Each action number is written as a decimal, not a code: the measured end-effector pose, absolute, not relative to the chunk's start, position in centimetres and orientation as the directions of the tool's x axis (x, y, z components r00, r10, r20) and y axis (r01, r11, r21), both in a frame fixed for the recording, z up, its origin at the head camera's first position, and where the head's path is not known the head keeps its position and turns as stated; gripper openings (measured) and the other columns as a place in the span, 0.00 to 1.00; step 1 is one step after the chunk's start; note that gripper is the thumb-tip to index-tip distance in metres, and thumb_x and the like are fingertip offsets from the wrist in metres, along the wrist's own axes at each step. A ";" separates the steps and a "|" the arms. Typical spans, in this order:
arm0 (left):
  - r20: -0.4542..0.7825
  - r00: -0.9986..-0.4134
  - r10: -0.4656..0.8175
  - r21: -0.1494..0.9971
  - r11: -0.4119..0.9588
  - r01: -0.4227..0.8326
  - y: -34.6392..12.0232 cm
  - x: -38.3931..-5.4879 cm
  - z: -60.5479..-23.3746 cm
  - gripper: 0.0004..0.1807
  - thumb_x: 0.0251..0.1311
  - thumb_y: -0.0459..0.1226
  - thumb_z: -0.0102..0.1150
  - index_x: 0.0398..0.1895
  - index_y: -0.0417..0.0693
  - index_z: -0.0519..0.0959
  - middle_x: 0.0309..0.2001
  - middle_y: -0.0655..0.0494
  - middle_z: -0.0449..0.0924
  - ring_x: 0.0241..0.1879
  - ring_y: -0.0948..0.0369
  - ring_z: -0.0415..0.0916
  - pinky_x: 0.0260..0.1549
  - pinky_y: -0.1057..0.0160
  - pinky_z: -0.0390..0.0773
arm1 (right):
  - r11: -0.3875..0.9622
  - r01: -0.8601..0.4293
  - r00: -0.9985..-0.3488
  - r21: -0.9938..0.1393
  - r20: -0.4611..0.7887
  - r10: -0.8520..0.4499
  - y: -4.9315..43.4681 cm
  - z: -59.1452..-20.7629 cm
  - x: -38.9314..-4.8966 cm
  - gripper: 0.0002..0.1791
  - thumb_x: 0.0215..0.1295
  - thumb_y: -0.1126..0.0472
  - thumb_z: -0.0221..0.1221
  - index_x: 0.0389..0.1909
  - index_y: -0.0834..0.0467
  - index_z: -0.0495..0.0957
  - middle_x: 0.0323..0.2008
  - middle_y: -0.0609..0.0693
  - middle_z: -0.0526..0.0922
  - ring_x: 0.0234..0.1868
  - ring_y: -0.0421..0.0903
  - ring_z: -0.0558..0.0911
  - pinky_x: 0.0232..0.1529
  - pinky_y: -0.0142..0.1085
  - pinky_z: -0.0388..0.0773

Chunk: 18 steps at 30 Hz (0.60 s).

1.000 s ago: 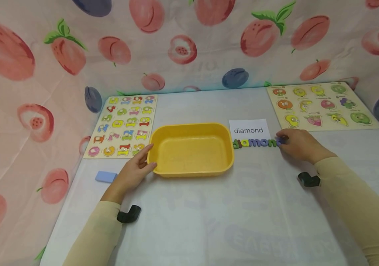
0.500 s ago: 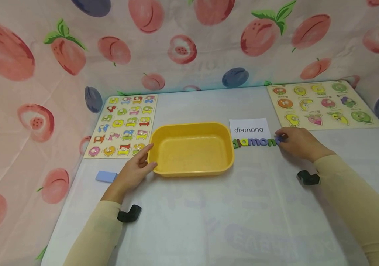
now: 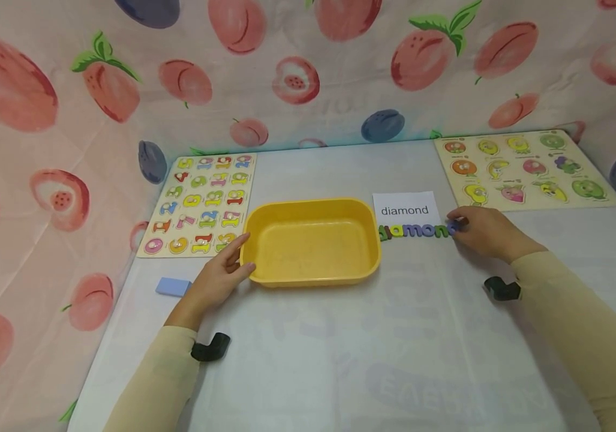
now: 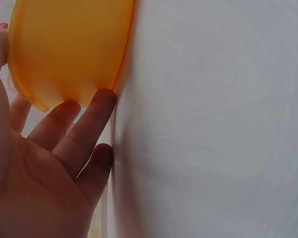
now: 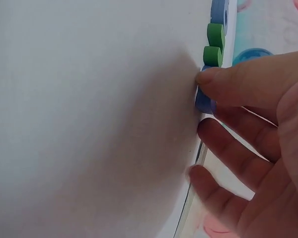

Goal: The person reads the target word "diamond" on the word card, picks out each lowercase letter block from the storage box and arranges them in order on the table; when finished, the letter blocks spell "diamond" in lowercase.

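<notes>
In the head view a yellow plastic tub (image 3: 310, 279) stands mid-table. My left hand (image 3: 218, 279) holds it at the left end. The left wrist view shows fingertips (image 4: 105, 96) against the outer wall of the tub (image 4: 72, 47). Right of the tub, coloured letters (image 3: 418, 231) stand in a row reading "diamon" plus a last blue letter. A white card (image 3: 405, 208) printed "diamond" lies just behind them. My right hand (image 3: 488, 234) pinches that last blue letter (image 5: 205, 103) at the row's right end, beside a green letter (image 5: 216, 37). The fingers partly hide the blue letter.
A number puzzle board (image 3: 197, 207) lies at the back left, and a fruit puzzle board (image 3: 526, 171) at the back right. Near my left wrist is a light blue block (image 3: 173, 287). Fruit-printed cloth (image 3: 329, 72) rises behind the white-covered table (image 3: 297, 360).
Both hands stay almost still, the left at the tub and the right on the blue letter. The head view has shifted very slightly.
</notes>
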<state>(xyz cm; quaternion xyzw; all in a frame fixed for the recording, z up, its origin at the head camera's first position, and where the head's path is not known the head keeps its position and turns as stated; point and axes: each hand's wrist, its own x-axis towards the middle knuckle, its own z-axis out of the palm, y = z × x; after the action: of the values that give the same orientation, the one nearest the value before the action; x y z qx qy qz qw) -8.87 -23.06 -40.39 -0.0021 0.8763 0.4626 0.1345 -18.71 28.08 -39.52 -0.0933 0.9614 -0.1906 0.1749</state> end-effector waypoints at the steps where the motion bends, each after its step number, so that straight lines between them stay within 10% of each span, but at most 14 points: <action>1: -0.239 -0.964 0.120 0.810 0.571 -0.129 -23.1 -8.9 -40.4 0.38 0.69 0.47 0.60 0.79 0.63 0.57 0.78 0.49 0.53 0.72 0.48 0.60 0.68 0.48 0.62 | 0.910 -0.113 -0.920 -0.398 -0.303 -0.247 28.1 -39.5 -18.7 0.26 0.66 0.63 0.60 0.63 0.69 0.71 0.57 0.71 0.75 0.58 0.68 0.72 0.62 0.67 0.63; 18: -0.255 -0.960 0.114 0.817 0.556 -0.151 -23.2 -8.7 -40.4 0.39 0.68 0.49 0.60 0.79 0.64 0.56 0.78 0.49 0.53 0.72 0.49 0.59 0.68 0.49 0.62 | 0.911 -0.067 -0.917 -0.407 -0.334 -0.217 27.9 -39.7 -17.9 0.33 0.66 0.63 0.62 0.68 0.71 0.64 0.61 0.72 0.71 0.64 0.70 0.67 0.65 0.66 0.59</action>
<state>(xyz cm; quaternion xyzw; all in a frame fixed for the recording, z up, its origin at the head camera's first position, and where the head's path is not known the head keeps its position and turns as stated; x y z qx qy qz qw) -8.67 -23.25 -40.43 -0.0106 0.8708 0.4709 0.1408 -17.91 27.95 -39.67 -0.0740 0.9589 -0.1979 0.1893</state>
